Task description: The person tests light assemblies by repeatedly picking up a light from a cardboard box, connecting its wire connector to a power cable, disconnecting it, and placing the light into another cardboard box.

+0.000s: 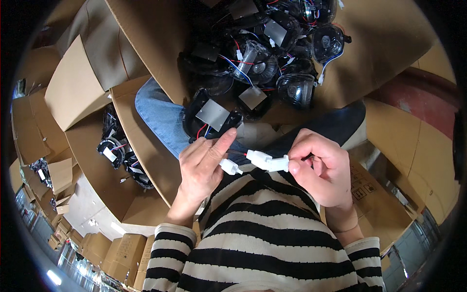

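Note:
My left hand (205, 163) pinches a small white plug connector (230, 167) whose red and blue wires lead up to a black round lamp unit with a square metal plate (212, 115) resting on my lap. My right hand (321, 168) grips a longer white socket connector (266, 160) by its right end. The two connectors sit tip to tip, a small gap apart, just above my striped shirt.
A big cardboard box (379, 53) ahead holds several black lamp units with lenses and red, blue wiring (272, 48). Another open carton (141, 146) at my left contains more units (114, 146). Stacked cartons (116, 253) stand at lower left. My jeans leg (160, 117) shows between the boxes.

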`<state>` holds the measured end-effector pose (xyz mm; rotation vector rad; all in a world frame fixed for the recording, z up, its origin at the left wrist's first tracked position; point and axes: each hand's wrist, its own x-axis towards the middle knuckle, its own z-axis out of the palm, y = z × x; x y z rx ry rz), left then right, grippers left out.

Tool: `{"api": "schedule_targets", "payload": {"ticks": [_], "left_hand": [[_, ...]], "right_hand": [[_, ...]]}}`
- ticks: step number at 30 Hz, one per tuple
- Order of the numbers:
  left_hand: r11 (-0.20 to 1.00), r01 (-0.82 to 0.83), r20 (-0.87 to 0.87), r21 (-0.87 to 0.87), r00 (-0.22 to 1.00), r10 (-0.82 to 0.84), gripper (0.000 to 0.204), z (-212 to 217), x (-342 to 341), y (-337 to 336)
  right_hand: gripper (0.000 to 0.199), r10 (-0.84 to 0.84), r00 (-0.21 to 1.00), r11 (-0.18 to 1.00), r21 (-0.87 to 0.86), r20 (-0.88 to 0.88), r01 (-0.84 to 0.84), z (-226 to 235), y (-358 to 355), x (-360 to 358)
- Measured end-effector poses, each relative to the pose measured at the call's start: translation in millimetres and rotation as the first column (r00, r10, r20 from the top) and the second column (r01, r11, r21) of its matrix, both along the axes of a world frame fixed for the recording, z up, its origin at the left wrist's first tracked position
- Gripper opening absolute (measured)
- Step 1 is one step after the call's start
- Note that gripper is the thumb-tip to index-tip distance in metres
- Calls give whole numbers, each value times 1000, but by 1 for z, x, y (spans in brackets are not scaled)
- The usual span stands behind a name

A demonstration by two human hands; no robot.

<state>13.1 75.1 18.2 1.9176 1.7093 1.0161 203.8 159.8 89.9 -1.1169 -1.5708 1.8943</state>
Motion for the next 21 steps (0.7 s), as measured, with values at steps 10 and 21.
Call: {"api": "schedule_targets", "payload": {"ticks": [10,21], "left_hand": [[996,17,7,85,1000,-18,52,-4,-4,6],[593,-662,-5,458,665,746,25,83,-137,-94]], "right_hand": [[6,-32,969,976,216,245,-22,-9,2,-3],[3,-64,985,997,49,158,57,-7,-7,33]]}}
